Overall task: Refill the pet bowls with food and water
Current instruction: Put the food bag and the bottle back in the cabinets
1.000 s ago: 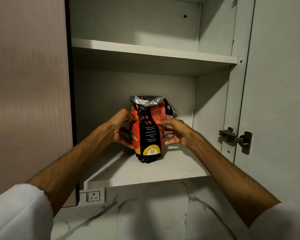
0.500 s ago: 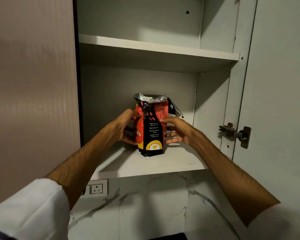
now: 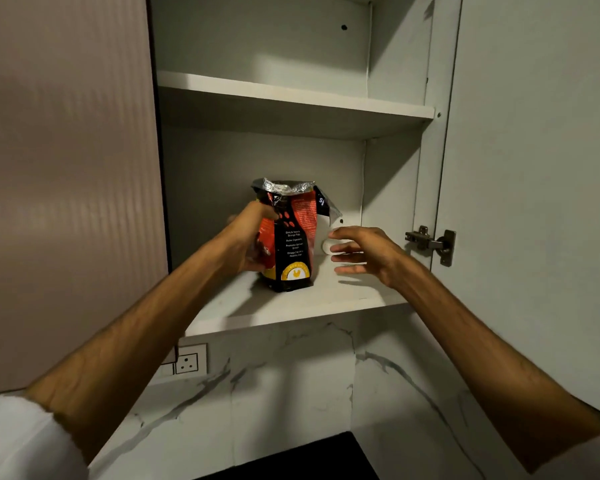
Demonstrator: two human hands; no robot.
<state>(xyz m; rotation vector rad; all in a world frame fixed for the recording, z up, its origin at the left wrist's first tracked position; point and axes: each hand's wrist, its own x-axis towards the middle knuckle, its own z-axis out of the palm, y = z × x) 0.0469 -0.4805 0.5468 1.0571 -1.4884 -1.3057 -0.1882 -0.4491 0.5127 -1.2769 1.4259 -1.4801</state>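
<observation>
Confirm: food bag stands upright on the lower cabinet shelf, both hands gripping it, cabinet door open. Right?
Not quite. The head view shows only the left hand gripping the food bag; the right hand is open, clear of it. The bag does stand upright on the lower shelf, cabinet door open.

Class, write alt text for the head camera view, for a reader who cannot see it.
A person's left hand grips a red and black pet food bag standing upright on the lower shelf of an open wall cupboard. The right hand hovers open beside the bag, not touching it. Below are a marble-patterned wall and a wall socket.
</observation>
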